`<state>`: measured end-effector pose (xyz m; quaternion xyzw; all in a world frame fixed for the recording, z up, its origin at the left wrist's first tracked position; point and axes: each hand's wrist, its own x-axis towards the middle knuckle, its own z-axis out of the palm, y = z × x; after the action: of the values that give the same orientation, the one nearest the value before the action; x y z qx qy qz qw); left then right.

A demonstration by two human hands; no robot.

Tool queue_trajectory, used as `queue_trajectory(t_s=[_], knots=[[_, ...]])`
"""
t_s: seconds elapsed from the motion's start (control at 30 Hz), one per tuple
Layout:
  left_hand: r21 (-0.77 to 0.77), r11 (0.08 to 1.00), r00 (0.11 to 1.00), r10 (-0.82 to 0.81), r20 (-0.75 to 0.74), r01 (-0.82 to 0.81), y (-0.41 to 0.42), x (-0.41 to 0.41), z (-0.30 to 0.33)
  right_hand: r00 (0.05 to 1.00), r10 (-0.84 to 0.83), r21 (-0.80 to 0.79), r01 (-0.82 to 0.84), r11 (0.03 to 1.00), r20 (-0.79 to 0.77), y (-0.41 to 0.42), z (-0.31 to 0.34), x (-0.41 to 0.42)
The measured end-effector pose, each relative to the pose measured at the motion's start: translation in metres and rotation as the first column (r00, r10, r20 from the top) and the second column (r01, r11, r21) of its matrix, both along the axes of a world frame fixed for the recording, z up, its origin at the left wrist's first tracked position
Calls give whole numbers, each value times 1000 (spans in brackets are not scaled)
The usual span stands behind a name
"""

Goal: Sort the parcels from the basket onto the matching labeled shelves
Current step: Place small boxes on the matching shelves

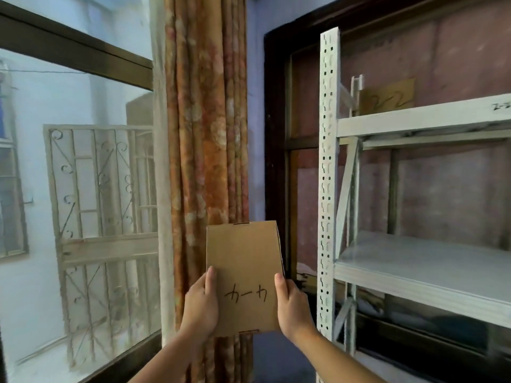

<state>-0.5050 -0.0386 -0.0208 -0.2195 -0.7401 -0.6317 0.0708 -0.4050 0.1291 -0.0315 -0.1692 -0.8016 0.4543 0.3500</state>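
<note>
Head view: both hands hold up one flat cardboard parcel (243, 275) in front of the chest. The left hand (200, 305) grips its left edge, thumb (210, 280) laid on the front face and the other fingers curled round behind, out of sight. The right hand (291, 305) grips the right edge the same way, thumb (279, 286) on the front, fingers hidden behind the board. Between the two thumbs, on the lower part of the front face, is a handwritten mark in dark pen; it appears upside down and may read 4-4, though that is not sure. The parcel rises above the fingertips and leans slightly away at the top.

Behind the parcel, just past the left fingers, hangs a patterned orange curtain (206, 120). Further left of the left hand is a window (74, 167) with a white scrolled grille outside.

Right of the right hand, near but apart, stands the white slotted upright (328, 172) of a metal rack. A bare shelf (420, 266) lies level with the right fingers. An upper shelf (423, 120) above bears a small handwritten label (502, 106) beginning with 2, and on it a cardboard parcel (387, 96) marked 2-2 leans at the back.
</note>
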Motion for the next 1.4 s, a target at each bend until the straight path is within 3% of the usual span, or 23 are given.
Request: queue_trajectory(t_s=[0.23,0.47,0.87,1.1,1.2,1.4], knots=[[-57,962,964,-264,31,266,77,68,0,948,-311,36,309,950,66,44,-3,108],[-63,879,880,-467,89,473,150,161,-11,855,-514,2,515,857,63,74,-14,231],[-71,694,695,-702,152,716,205,353,-30,699,-703,-71,714,696,129,84,-35,444],[-84,597,600,-773,206,798,224,427,-39,617,-771,-77,786,614,158,77,-41,522],[-109,523,534,-814,230,845,232,441,-36,589,-787,-94,807,583,181,80,-39,541],[-147,252,287,-902,323,957,266,434,-34,556,-770,-82,824,561,314,89,-32,572]])
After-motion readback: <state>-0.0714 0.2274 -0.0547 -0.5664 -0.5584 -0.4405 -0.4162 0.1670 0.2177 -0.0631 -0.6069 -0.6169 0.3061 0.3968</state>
